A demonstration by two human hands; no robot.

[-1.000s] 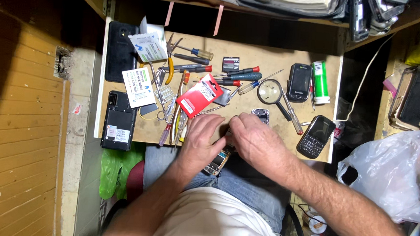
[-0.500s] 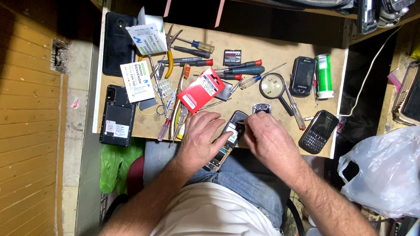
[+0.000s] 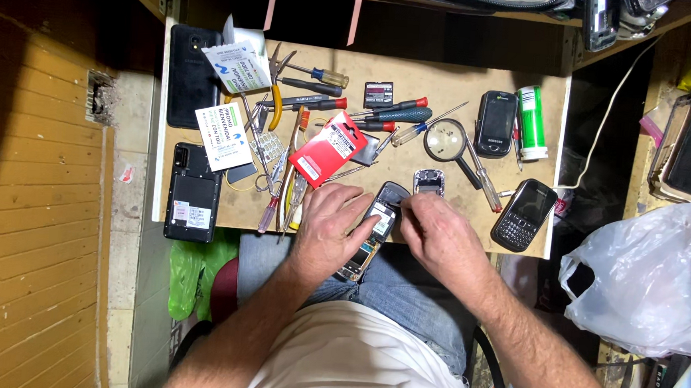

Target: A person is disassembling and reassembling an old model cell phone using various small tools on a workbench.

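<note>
My left hand (image 3: 329, 223) grips an opened mobile phone (image 3: 375, 225) at the front edge of the wooden worktop (image 3: 449, 204), its back cover off and its insides showing. My right hand (image 3: 437, 233) is pressed against the phone's right side, fingertips pinched at its upper edge. A small phone part (image 3: 429, 181) lies just beyond my right hand. Whether the right fingers hold a tool I cannot tell.
Screwdrivers (image 3: 394, 111), pliers (image 3: 276, 78), a red packet (image 3: 327, 147), a magnifying glass (image 3: 449, 141), a green cylinder (image 3: 530, 122) and three more phones (image 3: 497, 123) (image 3: 525, 214) (image 3: 192, 193) crowd the worktop. A white plastic bag (image 3: 644, 276) sits at the right.
The phone has come out from under my hands and now shows between them. My right hand shifted to its right side and top edge.
</note>
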